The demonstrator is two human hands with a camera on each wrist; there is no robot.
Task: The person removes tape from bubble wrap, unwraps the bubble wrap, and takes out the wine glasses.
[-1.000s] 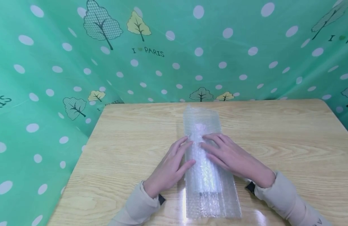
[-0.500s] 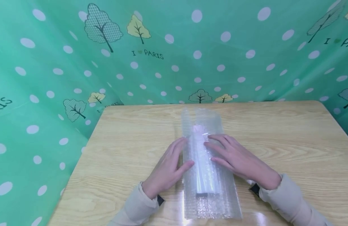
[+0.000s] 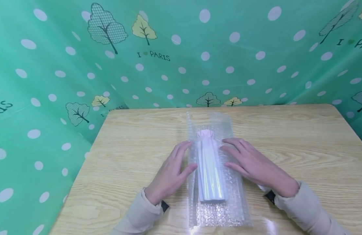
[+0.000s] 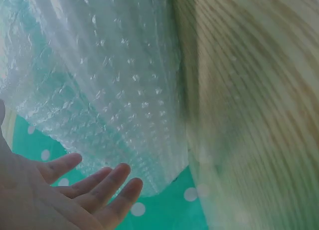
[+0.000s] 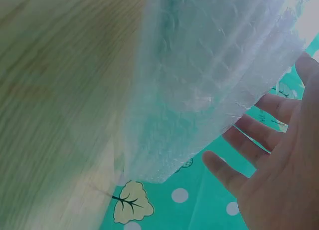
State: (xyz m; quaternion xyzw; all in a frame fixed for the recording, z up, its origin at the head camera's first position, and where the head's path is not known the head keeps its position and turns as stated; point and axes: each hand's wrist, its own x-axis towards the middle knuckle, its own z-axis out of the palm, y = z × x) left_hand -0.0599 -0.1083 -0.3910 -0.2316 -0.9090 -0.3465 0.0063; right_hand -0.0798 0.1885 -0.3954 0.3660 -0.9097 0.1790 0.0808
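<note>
A glossy white ribbed vase (image 3: 210, 169) with a pinkish ruffled mouth lies on a sheet of bubble wrap (image 3: 235, 209), its mouth towards the far side and its flat base towards me. The wrap's side flaps stand up beside it. My left hand (image 3: 170, 174) is at the left flap, fingers spread and relaxed; the left wrist view shows its fingertips right at the bubble wrap (image 4: 114, 90). My right hand (image 3: 251, 163) rests along the right flap with loosely bent fingers. In the right wrist view, its fingertips meet the edge of the wrap, which hides the vase.
The wood-grain table (image 3: 134, 140) extends to both sides of the wrap. Behind it and at the left hangs a green curtain (image 3: 157, 85) with white dots and printed trees.
Both hands have moved apart. The bubble wrap flaps that covered the vase have fallen open to either side, and the vase now lies uncovered.
</note>
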